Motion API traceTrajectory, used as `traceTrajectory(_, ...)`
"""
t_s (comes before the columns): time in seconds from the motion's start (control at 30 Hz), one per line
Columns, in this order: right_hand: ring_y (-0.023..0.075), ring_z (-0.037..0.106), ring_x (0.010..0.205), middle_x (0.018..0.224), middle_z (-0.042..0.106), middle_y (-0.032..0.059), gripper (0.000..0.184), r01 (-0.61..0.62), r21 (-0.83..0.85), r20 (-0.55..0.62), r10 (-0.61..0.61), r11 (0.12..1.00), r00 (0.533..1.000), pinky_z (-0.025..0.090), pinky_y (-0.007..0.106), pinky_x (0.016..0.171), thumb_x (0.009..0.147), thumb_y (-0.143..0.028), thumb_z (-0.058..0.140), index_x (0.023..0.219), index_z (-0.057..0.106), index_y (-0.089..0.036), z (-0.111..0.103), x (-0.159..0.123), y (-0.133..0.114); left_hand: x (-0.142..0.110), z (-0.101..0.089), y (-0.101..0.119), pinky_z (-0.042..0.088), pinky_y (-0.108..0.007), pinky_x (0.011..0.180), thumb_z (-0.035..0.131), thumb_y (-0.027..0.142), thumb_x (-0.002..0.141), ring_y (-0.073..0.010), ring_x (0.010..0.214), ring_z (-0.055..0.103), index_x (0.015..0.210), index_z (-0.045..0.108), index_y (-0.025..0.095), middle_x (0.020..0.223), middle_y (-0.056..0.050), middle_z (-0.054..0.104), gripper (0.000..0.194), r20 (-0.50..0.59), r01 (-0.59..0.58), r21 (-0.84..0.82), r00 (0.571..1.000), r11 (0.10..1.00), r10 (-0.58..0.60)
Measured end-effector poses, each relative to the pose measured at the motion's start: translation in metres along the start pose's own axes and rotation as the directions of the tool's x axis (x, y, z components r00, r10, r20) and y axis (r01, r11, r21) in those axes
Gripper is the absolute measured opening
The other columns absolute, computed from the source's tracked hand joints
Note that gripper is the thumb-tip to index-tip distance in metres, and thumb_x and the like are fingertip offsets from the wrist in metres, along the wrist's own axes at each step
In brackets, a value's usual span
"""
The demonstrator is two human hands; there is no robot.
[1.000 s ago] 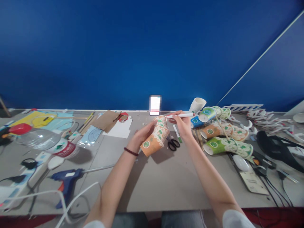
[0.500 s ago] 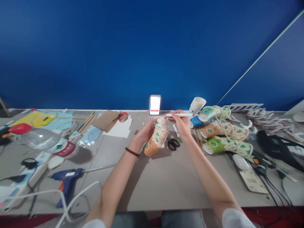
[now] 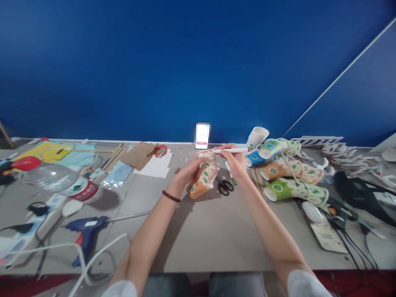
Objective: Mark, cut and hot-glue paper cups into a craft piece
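Observation:
An orange paper cup [image 3: 202, 177] with green and white print is tilted above the grey table [image 3: 204, 231], its base toward me. My left hand [image 3: 187, 171] is closed round its left side. My right hand [image 3: 236, 161] pinches a white marker [image 3: 230, 150], held level with its tip at the cup's upper end. A dark bead bracelet sits on my left wrist. Black scissors [image 3: 225, 186] and a green pen [image 3: 230, 171] lie on the table just below my right hand.
Several printed paper cups [image 3: 289, 181] lie in a heap to the right, with cables and a white mouse [image 3: 312, 211] nearer. A blue glue gun [image 3: 88, 233], a plastic bottle [image 3: 58, 181] and a power strip are at left. Cardboard, paper and a phone [image 3: 202, 135] stand against the blue wall.
The cup has turned and tilted a little in my left hand, and the marker tip has shifted slightly left along its top. The view drifted slightly.

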State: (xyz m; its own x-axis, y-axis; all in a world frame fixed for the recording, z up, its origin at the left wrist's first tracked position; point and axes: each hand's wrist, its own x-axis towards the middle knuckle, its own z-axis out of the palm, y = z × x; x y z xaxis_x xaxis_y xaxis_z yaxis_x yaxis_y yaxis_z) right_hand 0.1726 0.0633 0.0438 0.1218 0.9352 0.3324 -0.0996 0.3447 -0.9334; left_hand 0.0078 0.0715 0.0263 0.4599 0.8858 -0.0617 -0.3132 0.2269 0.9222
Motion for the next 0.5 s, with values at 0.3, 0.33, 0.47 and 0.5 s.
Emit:
traceTrajectory(0.3, 0.0188, 0.069, 0.082, 0.085, 0.07, 0.0021, 0.018, 0.027, 0.034, -0.03, -0.026, 0.999, 0.999, 0.056, 0.037, 0.082, 0.078, -0.038, 0.072, 0.082, 0.064, -0.023, 0.007, -0.007, -0.006, -0.003, -0.004, 0.006, 0.054, -0.041, 0.089, 0.072, 0.038, 0.08, -0.0274, 0.099, 0.07, 0.116, 0.067, 0.021, 0.11, -0.008, 0.073, 0.04, -0.035, -0.09, -0.039, 0.995, 0.995, 0.089)
traceTrajectory(0.33, 0.0185, 0.069, 0.08, 0.085, 0.069, 0.0019, 0.018, 0.016, 0.03, -0.026, -0.015, 0.999, 1.0, 0.056, 0.037, 0.081, 0.078, -0.039, 0.072, 0.083, 0.064, -0.023, 0.008, -0.008, -0.006, -0.003, -0.005, 0.006, 0.054, -0.041, 0.089, 0.071, 0.039, 0.08, -0.0269, 0.097, 0.07, 0.117, 0.066, 0.021, 0.11, -0.008, 0.074, 0.041, -0.054, -0.121, -0.045, 0.992, 0.992, 0.118)
traceTrajectory(0.47, 0.0176, 0.067, 0.076, 0.081, 0.066, 0.0013, 0.02, 0.008, -0.04, 0.029, -0.007, 0.999, 1.0, 0.056, 0.035, 0.076, 0.079, -0.04, 0.072, 0.085, 0.063, -0.022, 0.011, -0.012, -0.006, -0.002, -0.011, 0.009, 0.055, -0.037, 0.086, 0.073, 0.042, 0.077, -0.0255, 0.099, 0.07, 0.122, 0.064, 0.021, 0.111, -0.007, 0.074, 0.051, -0.114, -0.198, -0.032, 0.975, 0.98, 0.193)
traceTrajectory(0.5, 0.0175, 0.066, 0.075, 0.081, 0.066, 0.0015, 0.02, 0.018, -0.061, 0.042, -0.015, 0.998, 0.999, 0.055, 0.035, 0.075, 0.079, -0.04, 0.072, 0.084, 0.063, -0.022, 0.011, -0.013, -0.007, -0.002, -0.012, 0.01, 0.054, -0.035, 0.085, 0.073, 0.043, 0.075, -0.0258, 0.1, 0.069, 0.123, 0.063, 0.021, 0.112, -0.007, 0.073, 0.054, -0.122, -0.201, -0.016, 0.973, 0.979, 0.197)
